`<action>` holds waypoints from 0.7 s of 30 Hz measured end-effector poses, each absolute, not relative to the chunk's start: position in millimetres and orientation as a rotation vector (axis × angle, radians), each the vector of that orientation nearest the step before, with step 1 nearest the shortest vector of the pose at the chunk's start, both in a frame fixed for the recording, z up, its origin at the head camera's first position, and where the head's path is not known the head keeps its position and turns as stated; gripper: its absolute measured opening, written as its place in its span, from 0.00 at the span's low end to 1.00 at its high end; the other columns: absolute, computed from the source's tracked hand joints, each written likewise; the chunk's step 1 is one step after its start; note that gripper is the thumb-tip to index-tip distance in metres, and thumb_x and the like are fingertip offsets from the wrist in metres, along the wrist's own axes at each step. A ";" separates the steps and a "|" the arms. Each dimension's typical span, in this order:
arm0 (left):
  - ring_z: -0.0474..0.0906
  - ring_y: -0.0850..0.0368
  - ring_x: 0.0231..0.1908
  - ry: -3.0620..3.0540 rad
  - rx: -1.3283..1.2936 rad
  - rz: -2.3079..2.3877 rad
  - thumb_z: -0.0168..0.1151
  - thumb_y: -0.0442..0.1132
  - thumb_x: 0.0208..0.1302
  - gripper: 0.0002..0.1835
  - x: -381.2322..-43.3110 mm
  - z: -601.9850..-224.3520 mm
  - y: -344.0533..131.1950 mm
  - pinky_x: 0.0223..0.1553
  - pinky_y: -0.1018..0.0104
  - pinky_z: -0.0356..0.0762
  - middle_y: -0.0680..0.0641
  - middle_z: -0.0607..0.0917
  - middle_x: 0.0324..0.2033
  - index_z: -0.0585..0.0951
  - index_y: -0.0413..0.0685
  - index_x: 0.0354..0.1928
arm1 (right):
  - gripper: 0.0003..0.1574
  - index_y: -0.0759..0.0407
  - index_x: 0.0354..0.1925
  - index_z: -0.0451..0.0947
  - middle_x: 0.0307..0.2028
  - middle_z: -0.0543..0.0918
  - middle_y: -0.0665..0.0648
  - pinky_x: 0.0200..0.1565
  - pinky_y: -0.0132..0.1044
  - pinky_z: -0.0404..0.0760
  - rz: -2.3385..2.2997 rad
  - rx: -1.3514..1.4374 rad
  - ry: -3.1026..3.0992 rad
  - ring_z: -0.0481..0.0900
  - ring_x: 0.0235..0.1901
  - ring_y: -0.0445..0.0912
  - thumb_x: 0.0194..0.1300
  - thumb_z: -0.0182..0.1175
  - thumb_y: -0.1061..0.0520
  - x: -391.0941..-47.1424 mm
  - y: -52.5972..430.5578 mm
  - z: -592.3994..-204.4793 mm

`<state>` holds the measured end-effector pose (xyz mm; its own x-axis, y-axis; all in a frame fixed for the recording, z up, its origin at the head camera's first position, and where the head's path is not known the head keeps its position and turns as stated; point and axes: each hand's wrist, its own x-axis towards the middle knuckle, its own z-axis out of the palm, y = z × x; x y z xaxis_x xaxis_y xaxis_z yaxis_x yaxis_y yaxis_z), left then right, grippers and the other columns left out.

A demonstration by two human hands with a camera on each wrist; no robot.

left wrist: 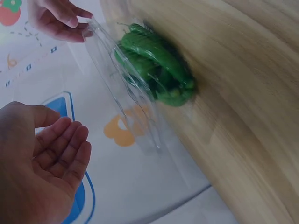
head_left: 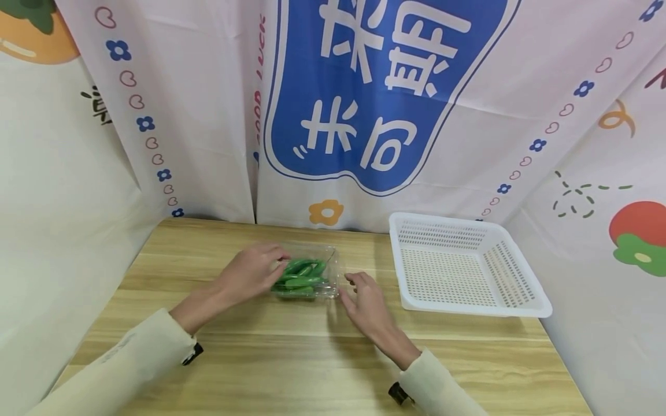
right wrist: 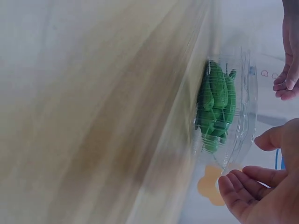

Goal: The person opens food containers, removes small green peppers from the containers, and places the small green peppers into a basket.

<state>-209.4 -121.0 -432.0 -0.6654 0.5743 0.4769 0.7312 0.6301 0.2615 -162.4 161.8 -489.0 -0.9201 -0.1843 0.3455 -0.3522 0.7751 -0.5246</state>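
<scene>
Several green peppers (head_left: pixel 302 274) lie in a clear plastic box (head_left: pixel 333 254) on the wooden table. My left hand (head_left: pixel 255 268) hovers over the box's left side with its fingers loosely bent. In the left wrist view the palm of that left hand (left wrist: pixel 51 163) shows, with nothing in it. On the box's right side is my right hand (head_left: pixel 366 303), its fingertips close to the edge. The right wrist view shows the right hand (right wrist: pixel 261 182) with thumb and fingers apart, right at the corner of the clear box (right wrist: pixel 245 116).
A white plastic basket (head_left: pixel 392 242) with perforated walls stands at the right back of the wooden table (head_left: pixel 312 370). Printed cloth (head_left: pixel 208 115) hangs behind the table and along both sides.
</scene>
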 end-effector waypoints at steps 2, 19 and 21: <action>0.89 0.49 0.45 -2.456 -1.106 -0.569 0.73 0.32 0.66 0.08 -210.6 -432.8 -115.9 0.48 0.56 0.90 0.43 0.91 0.44 0.88 0.39 0.46 | 0.23 0.71 0.57 0.83 0.50 0.87 0.66 0.48 0.47 0.90 0.940 0.391 -2.701 0.87 0.47 0.58 0.69 0.71 0.58 -161.6 163.7 -490.9; 0.88 0.54 0.48 -2.454 -1.365 -0.415 0.74 0.38 0.67 0.12 -204.9 -442.9 -64.7 0.54 0.63 0.87 0.46 0.90 0.46 0.88 0.42 0.49 | 0.16 0.71 0.53 0.85 0.45 0.90 0.64 0.46 0.39 0.90 1.734 0.168 -2.731 0.88 0.44 0.56 0.73 0.66 0.60 -157.3 171.6 -506.5; 0.87 0.53 0.50 -2.446 -1.375 -0.391 0.74 0.38 0.67 0.13 -204.2 -445.4 -60.6 0.56 0.61 0.86 0.45 0.90 0.47 0.88 0.42 0.50 | 0.17 0.73 0.53 0.84 0.46 0.89 0.68 0.46 0.43 0.91 1.875 0.137 -2.674 0.89 0.44 0.59 0.73 0.65 0.61 -157.2 171.7 -506.9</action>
<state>-204.2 -60.6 -445.4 -0.4928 0.7765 0.3926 0.8602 0.5028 0.0852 -157.2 171.7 -506.9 -0.9884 -0.1410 -0.0557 0.0043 0.3409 -0.9401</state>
